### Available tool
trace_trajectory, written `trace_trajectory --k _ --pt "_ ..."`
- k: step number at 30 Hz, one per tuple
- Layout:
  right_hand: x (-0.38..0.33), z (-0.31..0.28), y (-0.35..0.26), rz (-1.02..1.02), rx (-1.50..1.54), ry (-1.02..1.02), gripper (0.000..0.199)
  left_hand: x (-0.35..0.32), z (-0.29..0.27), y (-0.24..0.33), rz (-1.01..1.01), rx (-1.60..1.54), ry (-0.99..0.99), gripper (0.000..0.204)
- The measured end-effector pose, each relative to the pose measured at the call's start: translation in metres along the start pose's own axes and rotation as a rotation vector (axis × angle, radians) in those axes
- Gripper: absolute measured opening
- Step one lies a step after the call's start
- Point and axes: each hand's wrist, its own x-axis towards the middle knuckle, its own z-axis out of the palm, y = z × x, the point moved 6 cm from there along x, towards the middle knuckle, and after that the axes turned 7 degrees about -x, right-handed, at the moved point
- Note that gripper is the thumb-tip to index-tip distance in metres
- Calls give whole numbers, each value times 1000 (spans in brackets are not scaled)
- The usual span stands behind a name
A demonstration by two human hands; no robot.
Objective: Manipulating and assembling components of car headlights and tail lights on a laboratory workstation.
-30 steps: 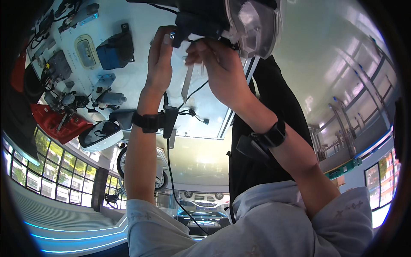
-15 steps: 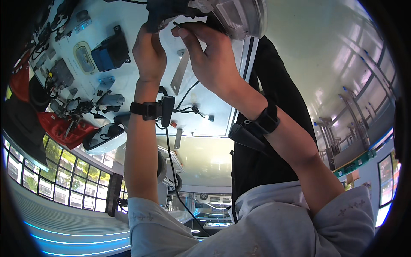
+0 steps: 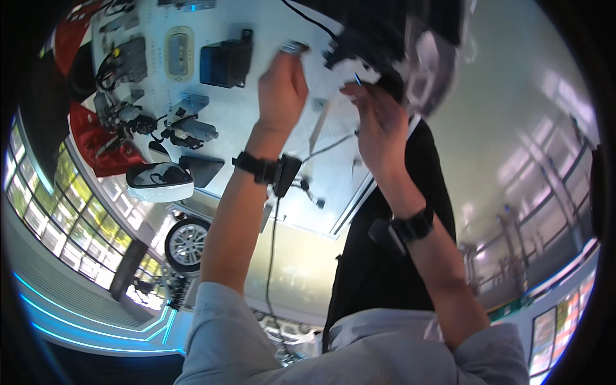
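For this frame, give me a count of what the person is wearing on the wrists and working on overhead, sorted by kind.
Hands: 2, left hand and right hand
Black wrist straps: 2, left strap and right strap
Dark blurred device at the fingertips: 1
Total: 5

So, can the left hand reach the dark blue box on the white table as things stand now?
Probably yes. The left hand is raised just right of the dark blue box, and nothing shows between them. How far above the white table it hovers cannot be told.
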Motion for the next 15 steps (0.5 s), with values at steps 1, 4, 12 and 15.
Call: trace_trajectory --k 1,4,12,15 --pt "-1 0 0 22 26 -3 23 2 2 3 21 -22 -96 12" --pt "-2 2 2 79 23 -66 25 -3 0 4 -275 -107 -190 13" --pt "4 2 0 114 -34 -163 31 -11 -25 34 -583 -235 -376 35" --pt "4 4 -4 113 -13 -158 33 0 -36 39 -548 -198 -401 33"
